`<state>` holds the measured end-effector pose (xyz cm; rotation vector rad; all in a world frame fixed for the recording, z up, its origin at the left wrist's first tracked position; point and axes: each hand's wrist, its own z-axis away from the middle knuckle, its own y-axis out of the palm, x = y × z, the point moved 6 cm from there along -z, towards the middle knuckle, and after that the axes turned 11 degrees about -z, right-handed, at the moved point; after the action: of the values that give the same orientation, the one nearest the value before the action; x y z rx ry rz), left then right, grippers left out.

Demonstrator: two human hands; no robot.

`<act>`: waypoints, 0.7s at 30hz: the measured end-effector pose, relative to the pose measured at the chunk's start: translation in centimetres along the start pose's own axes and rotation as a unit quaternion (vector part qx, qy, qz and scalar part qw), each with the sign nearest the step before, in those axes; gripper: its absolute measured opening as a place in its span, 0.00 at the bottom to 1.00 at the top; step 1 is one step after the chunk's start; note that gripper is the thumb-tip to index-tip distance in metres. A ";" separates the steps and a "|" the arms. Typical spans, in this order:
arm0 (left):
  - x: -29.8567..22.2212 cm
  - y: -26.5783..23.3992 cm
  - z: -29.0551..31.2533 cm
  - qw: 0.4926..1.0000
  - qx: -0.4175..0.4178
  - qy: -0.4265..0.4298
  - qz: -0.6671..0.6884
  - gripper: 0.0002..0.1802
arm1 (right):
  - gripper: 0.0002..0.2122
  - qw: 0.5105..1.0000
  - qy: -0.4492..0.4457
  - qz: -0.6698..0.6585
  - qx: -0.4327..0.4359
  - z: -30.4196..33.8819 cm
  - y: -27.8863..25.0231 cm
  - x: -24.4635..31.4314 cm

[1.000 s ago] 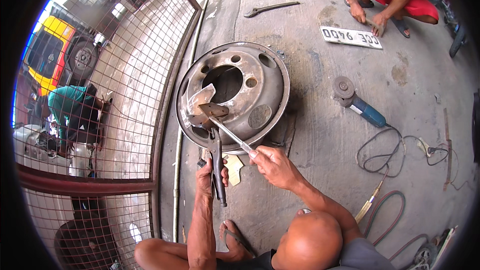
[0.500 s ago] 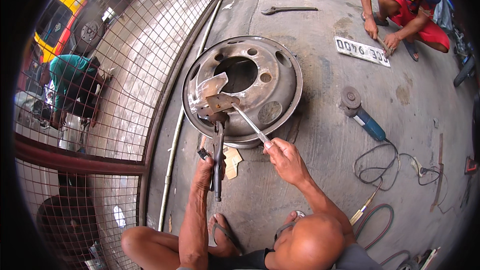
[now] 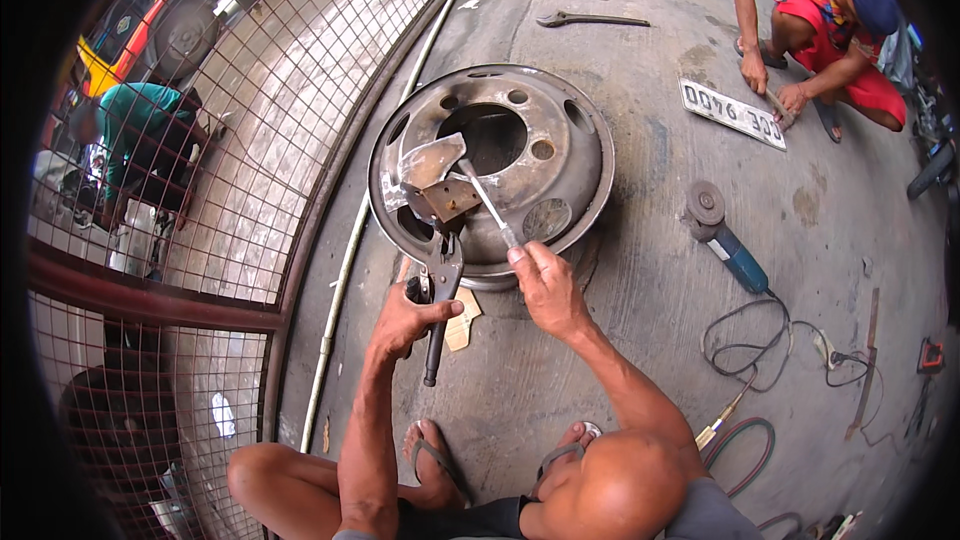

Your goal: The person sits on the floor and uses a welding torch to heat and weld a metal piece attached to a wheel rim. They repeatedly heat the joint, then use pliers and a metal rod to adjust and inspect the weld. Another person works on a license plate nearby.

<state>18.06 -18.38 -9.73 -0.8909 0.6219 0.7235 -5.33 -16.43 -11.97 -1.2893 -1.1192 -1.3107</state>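
- wheel, one, steel, round holes in its face; laid flat on the concrete floor, taken as landmark.
- left hand, one; placed just before the near left edge of the wheel; its fingers are wrapped around the pliers, the thumb laid across the handle.
- pliers, one pair, dark metal; nose pointed toward the wheel, closed on the lower end of the bracket.
- bracket, one, bent metal, a pale leaf and a brown leaf with small holes; held over the near left part of the wheel; contact with the wheel cannot be told.
- right hand, one; placed at the near edge of the wheel; its fingers are closed around the rod's handle.
- rod, one, slim, pale metal; slanted over the wheel, far end seen beside the pale leaf; contact cannot be told.
- cardboard, one scrap, yellowish; lying just before the wheel.
- wrench, one, dark; lying beyond the wheel.
- grinder, one, blue body, corded; lying to the right of the wheel.
- mesh fence, reddish frame; stood to the left of the wheel.
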 end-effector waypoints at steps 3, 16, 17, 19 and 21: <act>-0.3 -0.4 -0.3 0.998 -0.014 0.023 -0.059 0.29 | 0.21 0.998 -0.008 0.052 0.032 0.1 1.5 -0.7; 1.5 -0.3 -1.9 0.998 -0.039 0.054 -0.015 0.29 | 0.20 0.999 0.037 -0.011 0.001 3.7 -1.0 -1.3; 1.8 -0.1 -2.2 0.998 -0.010 0.041 -0.056 0.29 | 0.21 0.999 0.034 -0.013 -0.004 4.8 -1.8 -1.0; 2.1 0.5 -2.1 0.998 -0.004 0.037 -0.052 0.29 | 0.20 0.999 0.049 -0.024 -0.002 7.4 -2.6 -2.0; 2.5 1.0 -2.2 0.998 0.000 0.028 -0.054 0.29 | 0.20 0.996 0.079 -0.035 0.000 10.6 -3.4 -3.6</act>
<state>18.39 -19.07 -13.13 -0.9402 0.6185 0.6030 -7.29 -5.34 -15.25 -1.1347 -1.0606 -1.4375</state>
